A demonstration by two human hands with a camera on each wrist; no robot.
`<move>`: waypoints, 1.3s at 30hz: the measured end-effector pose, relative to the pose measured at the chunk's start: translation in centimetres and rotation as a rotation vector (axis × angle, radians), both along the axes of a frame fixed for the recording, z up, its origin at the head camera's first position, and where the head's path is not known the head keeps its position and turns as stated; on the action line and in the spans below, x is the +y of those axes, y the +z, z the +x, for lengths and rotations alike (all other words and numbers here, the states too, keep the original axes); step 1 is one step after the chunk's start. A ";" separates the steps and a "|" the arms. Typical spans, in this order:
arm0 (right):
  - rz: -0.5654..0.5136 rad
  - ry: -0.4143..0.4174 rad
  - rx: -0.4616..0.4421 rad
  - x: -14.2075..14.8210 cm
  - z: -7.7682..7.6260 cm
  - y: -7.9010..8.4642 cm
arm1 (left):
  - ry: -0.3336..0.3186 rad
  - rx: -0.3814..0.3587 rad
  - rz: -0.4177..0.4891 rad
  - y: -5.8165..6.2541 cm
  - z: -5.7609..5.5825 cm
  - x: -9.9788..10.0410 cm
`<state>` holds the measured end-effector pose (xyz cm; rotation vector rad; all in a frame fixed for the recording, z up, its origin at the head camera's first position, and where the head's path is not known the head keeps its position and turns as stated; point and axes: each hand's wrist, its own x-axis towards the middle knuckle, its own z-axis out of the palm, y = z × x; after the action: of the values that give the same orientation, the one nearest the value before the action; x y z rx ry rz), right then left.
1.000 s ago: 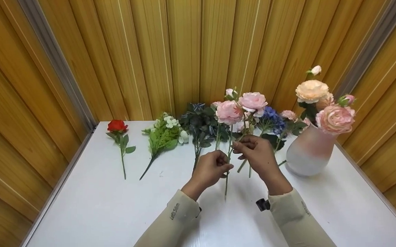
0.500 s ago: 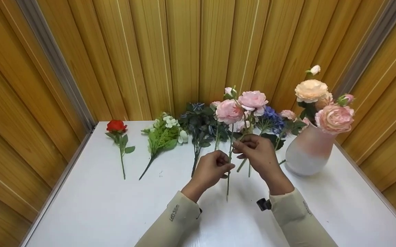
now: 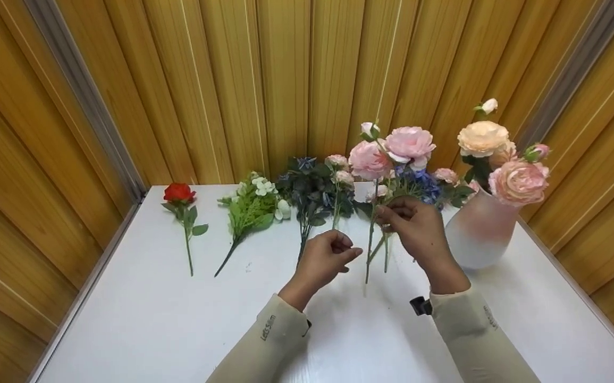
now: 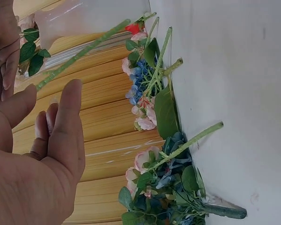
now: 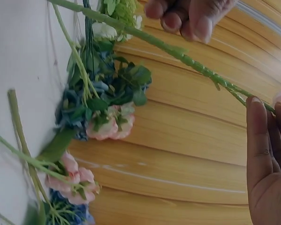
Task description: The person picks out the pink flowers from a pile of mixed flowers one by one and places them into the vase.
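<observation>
My right hand (image 3: 422, 231) pinches the green stem (image 3: 369, 250) of an artificial pink peony spray, holding it upright above the white table. The spray carries two full pink blooms (image 3: 409, 144) and a small pale bud (image 3: 369, 130). In the right wrist view, thumb and fingertips meet on the upper stem (image 5: 178, 54). To the left of the stem is my left hand (image 3: 322, 260), its fingers loosely bent around nothing. The left wrist view shows a gap between that hand's thumb and index finger (image 4: 67, 124), with the stem's lower end passing beyond them.
A pink-white vase (image 3: 479, 239) with peach and pink blooms stands at right. Along the back lie a red rose (image 3: 179, 192), a white-flowered green sprig (image 3: 256, 213), a dark blue bunch (image 3: 312, 194), pink flowers (image 3: 343, 177) and blue flowers (image 3: 418, 183). Wood-patterned panels (image 3: 285, 80) enclose the table.
My left hand has let go of the stem and stays about where it was. My right hand has moved right and slightly up, carrying the peony spray towards the vase side.
</observation>
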<state>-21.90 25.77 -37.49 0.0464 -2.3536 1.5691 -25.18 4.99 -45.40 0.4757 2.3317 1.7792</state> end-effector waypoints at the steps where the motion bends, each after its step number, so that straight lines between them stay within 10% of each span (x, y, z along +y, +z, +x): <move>1: 0.014 -0.015 0.010 0.3 0.0 0.3 | 0.003 -0.006 0.003 0.0 0.0 0.0; 9: 0.187 -0.215 0.191 4.2 0.3 3.4 | 0.016 -0.019 0.013 -0.4 -0.4 -0.4; 16: 0.302 -0.373 0.175 7.6 1.0 5.8 | 0.025 -0.021 0.033 -0.8 -0.6 -0.6; 39: 0.331 -0.546 0.407 8.2 2.8 9.7 | 0.025 -0.032 0.004 -1.0 -0.7 -0.5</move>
<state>-19.12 33.96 -27.75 -0.1731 -2.0398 0.8190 -25.89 4.53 -46.44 0.4170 2.3228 1.7892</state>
